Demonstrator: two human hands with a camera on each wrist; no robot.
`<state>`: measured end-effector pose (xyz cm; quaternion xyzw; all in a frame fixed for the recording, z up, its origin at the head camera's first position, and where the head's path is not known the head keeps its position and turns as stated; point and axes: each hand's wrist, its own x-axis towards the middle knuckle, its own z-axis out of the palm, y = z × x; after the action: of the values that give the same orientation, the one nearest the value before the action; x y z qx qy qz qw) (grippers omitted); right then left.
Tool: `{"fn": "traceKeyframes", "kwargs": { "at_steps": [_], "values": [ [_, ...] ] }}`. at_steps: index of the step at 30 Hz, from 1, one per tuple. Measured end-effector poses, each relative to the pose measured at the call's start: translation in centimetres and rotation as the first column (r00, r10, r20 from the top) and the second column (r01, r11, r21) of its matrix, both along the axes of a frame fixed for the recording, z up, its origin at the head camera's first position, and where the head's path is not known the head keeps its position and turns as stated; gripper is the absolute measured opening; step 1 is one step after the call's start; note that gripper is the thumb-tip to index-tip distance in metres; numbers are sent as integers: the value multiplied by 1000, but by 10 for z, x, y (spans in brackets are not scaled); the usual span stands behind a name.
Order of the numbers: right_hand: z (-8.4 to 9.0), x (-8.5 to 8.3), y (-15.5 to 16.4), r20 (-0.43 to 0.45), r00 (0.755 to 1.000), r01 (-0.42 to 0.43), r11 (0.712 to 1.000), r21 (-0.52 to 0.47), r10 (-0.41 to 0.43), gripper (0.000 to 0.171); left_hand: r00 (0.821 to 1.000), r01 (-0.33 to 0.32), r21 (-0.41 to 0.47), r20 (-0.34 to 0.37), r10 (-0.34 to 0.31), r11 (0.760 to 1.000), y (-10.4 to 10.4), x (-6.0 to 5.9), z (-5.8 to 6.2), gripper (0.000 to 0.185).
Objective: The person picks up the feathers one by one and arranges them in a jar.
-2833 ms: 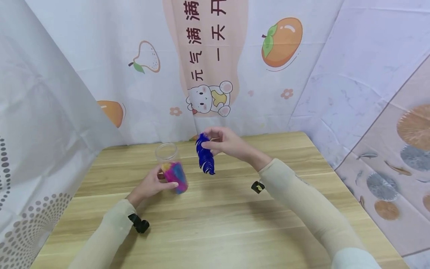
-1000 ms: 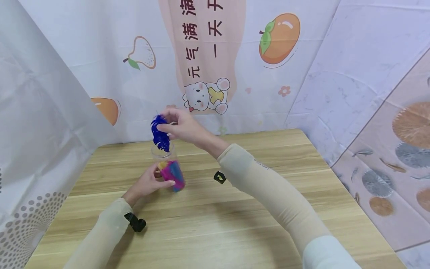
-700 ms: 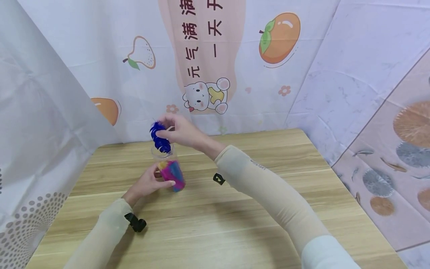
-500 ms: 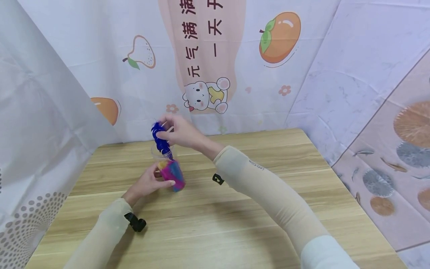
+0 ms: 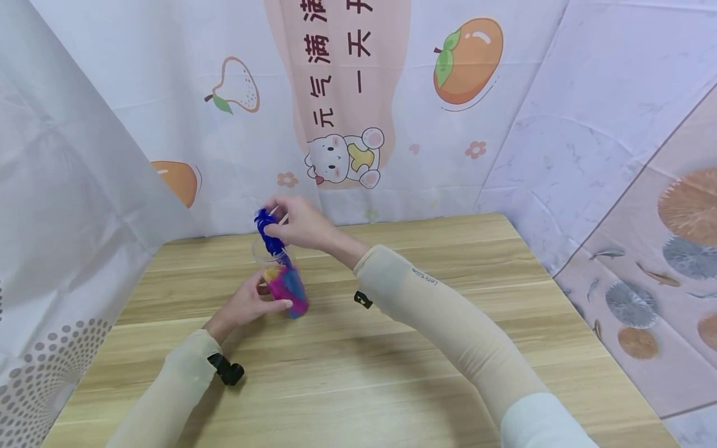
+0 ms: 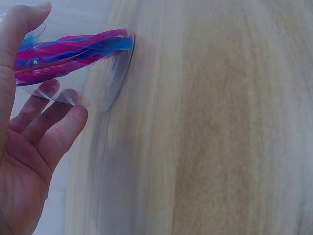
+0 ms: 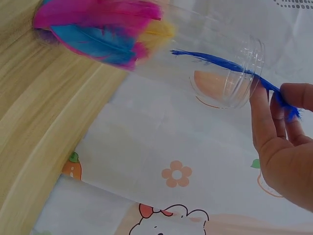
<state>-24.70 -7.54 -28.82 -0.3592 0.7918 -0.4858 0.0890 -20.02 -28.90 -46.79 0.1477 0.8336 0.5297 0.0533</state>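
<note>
A clear plastic jar [image 7: 195, 36] stands on the table, its lower part filled with pink, blue and yellow feathers [image 7: 98, 29]. My left hand [image 5: 244, 306] grips the jar around its side; the left wrist view shows the fingers curled behind the clear wall and the thumb on the near side. Above the jar's mouth, my right hand [image 5: 302, 222] pinches a dark blue feather [image 7: 215, 59] near one end, between thumb and fingers. The feather's other end reaches through the threaded rim into the jar, above the feathers inside.
The wood-grain table [image 5: 358, 348] runs back to a printed curtain [image 5: 224, 155] hanging close behind the jar. A black strap piece [image 5: 226, 370] sits on the left wrist, another [image 5: 363, 300] under the right one.
My right hand has carried the blue feather left to the jar and lowered it, so its lower end is now inside the mouth. The left hand keeps its hold on the jar.
</note>
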Motion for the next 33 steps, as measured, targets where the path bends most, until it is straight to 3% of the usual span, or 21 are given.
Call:
{"fn": "traceKeyframes", "kwargs": {
  "at_steps": [9, 13, 23, 33],
  "values": [
    [9, 0, -4, -36, 999, -10, 986, 169, 17, 25, 1000, 4, 2, -9, -4, 1000, 0, 0, -1, 72],
    [12, -1, -4, -30, 999, -35, 979, 200, 42, 23, 1000, 3, -6, -2, -3, 1000, 0, 0, -1, 73],
    [10, -1, -2, 8, 999, -32, 988, 154, 31, 32, 1000, 5, -13, 8, -5, 1000, 2, 0, 3, 72],
    [8, 0, 1, 35, 998, -58, 995, 79, 55, 28, 1000, -3, -44, -7, 2, 999, 1, 1, 2, 72]
  ]
}}
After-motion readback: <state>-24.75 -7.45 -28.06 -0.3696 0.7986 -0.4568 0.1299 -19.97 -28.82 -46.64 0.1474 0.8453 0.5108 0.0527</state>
